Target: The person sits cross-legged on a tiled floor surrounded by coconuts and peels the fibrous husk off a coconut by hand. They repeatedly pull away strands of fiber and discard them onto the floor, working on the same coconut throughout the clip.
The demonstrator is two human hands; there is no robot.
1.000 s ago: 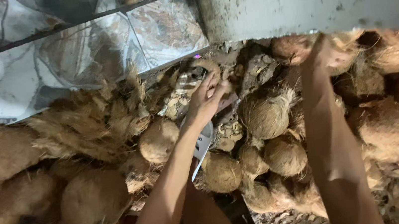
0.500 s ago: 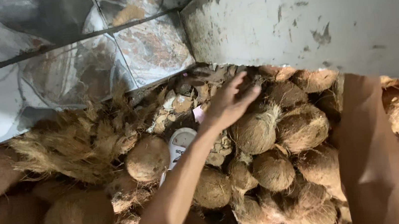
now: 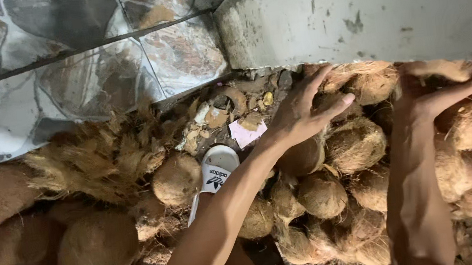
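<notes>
Coconuts (image 3: 355, 142), husked and fibrous, lie heaped against the grey wall (image 3: 388, 8); the left hand (image 3: 305, 113) rests spread on the top ones, the right hand (image 3: 444, 91) cups another's underside, fingers open; picking seems in hand; a firmer grip looks needed; near-round, no clear axis.

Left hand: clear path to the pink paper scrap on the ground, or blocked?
Probably yes. The pink paper scrap lies uncovered on the debris just beside the left hand, with no coconut between them. The hand itself rests on the coconut pile.
</notes>
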